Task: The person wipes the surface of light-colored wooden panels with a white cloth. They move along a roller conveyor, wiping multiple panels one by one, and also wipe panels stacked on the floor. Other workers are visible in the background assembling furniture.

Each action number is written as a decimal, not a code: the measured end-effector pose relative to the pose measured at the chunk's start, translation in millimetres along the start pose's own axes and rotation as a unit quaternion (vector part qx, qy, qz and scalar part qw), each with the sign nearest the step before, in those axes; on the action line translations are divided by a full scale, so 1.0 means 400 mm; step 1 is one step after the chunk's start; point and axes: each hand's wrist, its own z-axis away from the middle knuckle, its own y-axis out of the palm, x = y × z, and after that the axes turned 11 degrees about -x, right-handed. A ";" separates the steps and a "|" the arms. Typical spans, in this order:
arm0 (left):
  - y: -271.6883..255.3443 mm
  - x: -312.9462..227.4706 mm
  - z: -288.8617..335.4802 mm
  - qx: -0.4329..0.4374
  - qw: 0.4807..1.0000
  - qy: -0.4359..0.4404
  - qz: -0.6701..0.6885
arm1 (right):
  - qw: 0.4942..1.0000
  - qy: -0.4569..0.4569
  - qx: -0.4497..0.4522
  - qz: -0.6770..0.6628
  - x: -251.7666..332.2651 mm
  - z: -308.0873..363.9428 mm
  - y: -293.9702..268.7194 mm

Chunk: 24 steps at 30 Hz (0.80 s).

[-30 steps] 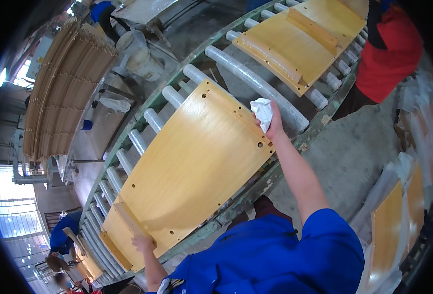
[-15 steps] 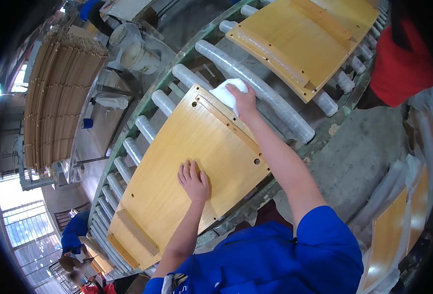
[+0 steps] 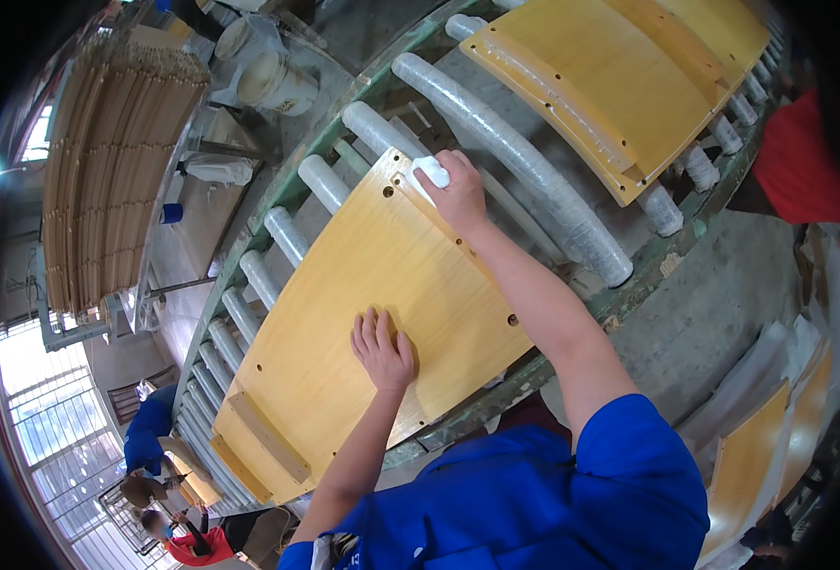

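A large honey-coloured wooden panel (image 3: 311,347) with holes along its edges lies in front of me on plastic-wrapped rollers. My left hand (image 3: 383,351) rests flat on its middle, fingers stretched out. At the panel's far end, my right hand (image 3: 462,195) grips a bunched white cloth (image 3: 429,172) and presses it against the edge beside a raised strip. Part of that strip is hidden under my right hand and forearm. Another wooden strip (image 3: 269,436) crosses the panel's near-left end.
A second wooden panel (image 3: 572,66) lies farther along the roller conveyor (image 3: 496,142). Stacked brown boards (image 3: 116,180) and a white bucket (image 3: 277,84) stand at left. Co-workers are at lower left; someone in red (image 3: 809,157) is at right. Wrapped panels (image 3: 747,456) lean at lower right.
My right hand has slid the cloth along the edge toward the panel's far corner, and the cloth is now more bunched. My left hand stays flat on the panel. The view has shifted slightly.
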 end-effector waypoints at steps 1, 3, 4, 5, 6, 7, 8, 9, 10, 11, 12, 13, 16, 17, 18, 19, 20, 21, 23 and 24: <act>0.000 -0.002 -0.001 0.002 1.000 0.001 0.000 | 1.000 -0.006 0.002 0.002 -0.001 0.002 -0.007; 0.001 -0.002 -0.002 -0.002 1.000 0.004 -0.002 | 1.000 -0.018 0.004 0.006 0.000 0.009 -0.025; 0.002 -0.001 -0.001 -0.003 1.000 0.006 -0.003 | 1.000 -0.014 0.009 0.005 0.002 0.014 -0.037; 0.003 0.000 -0.001 -0.009 1.000 0.008 -0.003 | 1.000 -0.010 0.013 0.004 0.003 0.021 -0.051; 0.004 0.000 -0.001 -0.014 1.000 0.012 -0.003 | 1.000 -0.005 0.017 0.003 0.003 0.028 -0.066; 0.005 0.000 -0.001 -0.018 1.000 0.015 -0.003 | 1.000 -0.006 0.016 -0.001 0.004 0.035 -0.082; 0.006 0.000 -0.001 -0.020 1.000 0.016 -0.002 | 1.000 -0.007 0.014 -0.004 0.003 0.041 -0.098; 0.007 -0.001 -0.001 -0.022 1.000 0.018 -0.001 | 1.000 -0.007 0.012 -0.009 0.005 0.049 -0.117; 0.008 -0.001 0.000 -0.023 1.000 0.019 0.000 | 1.000 -0.001 0.014 -0.012 0.007 0.058 -0.137; 0.009 -0.002 0.000 -0.023 1.000 0.019 -0.003 | 1.000 0.005 0.016 -0.016 0.010 0.068 -0.159; 0.011 0.000 0.002 -0.023 1.000 0.018 -0.006 | 1.000 0.011 0.019 -0.020 0.014 0.078 -0.181; 0.012 0.002 0.004 -0.024 1.000 0.017 -0.009 | 0.999 0.020 0.025 -0.018 0.019 0.089 -0.202; 0.014 0.005 0.009 -0.027 0.999 0.021 -0.012 | 0.999 0.037 0.037 -0.011 0.027 0.122 -0.271; 0.015 0.006 0.010 -0.028 0.999 0.022 -0.011 | 0.999 0.037 0.038 -0.008 0.028 0.131 -0.293; 0.016 0.007 0.009 -0.029 0.999 0.023 -0.011 | 0.999 0.035 0.039 -0.006 0.028 0.139 -0.314; 0.016 0.007 0.009 -0.030 0.999 0.023 -0.010 | 0.999 0.035 0.033 -0.002 0.029 0.148 -0.335; 0.016 0.006 0.012 -0.030 0.999 0.022 -0.010 | 0.999 0.035 0.028 0.000 0.030 0.156 -0.354; 0.016 0.005 0.012 -0.029 0.999 0.023 -0.009 | 0.999 0.035 0.021 0.003 0.029 0.165 -0.371; 0.015 0.001 0.014 -0.030 0.999 0.023 -0.008 | 0.999 0.044 0.017 0.007 0.027 0.182 -0.401; 0.015 0.000 0.014 -0.031 0.999 0.025 -0.008 | 0.999 0.050 0.015 0.008 0.027 0.190 -0.414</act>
